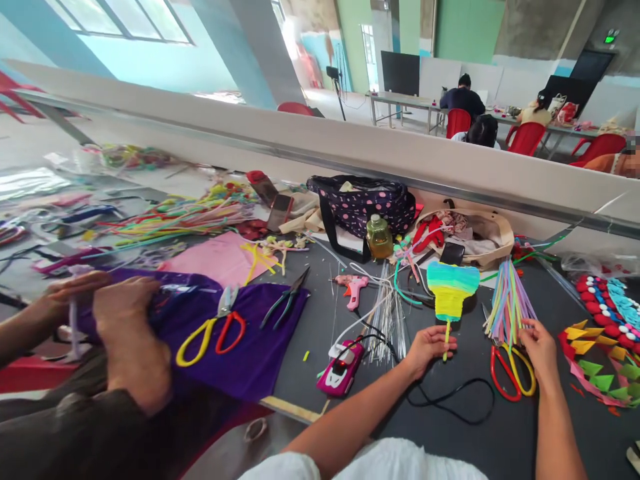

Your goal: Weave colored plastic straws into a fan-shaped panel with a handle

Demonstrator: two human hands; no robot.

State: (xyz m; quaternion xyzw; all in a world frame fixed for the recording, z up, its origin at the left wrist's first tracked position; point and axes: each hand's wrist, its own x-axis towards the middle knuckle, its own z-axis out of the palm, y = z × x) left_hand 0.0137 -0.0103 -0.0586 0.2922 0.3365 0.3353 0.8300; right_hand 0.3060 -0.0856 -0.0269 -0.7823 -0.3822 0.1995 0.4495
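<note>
My left hand (433, 348) pinches the yellow-green stem of a flat, fan-shaped pipe-cleaner piece (453, 287), turquoise above and yellow below. It is held upright over the dark table. At the lower ends of a bundle of pastel pipe cleaners (506, 300), my right hand (540, 350) has its fingers pressed together on the strands; how many they grip is hidden. Scissors (513, 377) with one red and one yellow handle lie just left of that hand. To the left of the fan are thin wires (393, 313) and a pink glue gun (354, 288).
At left, a co-worker's hands (125, 300) work above a purple cloth (265, 333) with scissors (220, 327) and pliers (287, 297). A magenta device (341, 367) and a black cable (450, 413) lie nearby. Bags (360, 207), a bottle (380, 237) and a low partition (280, 147) are behind.
</note>
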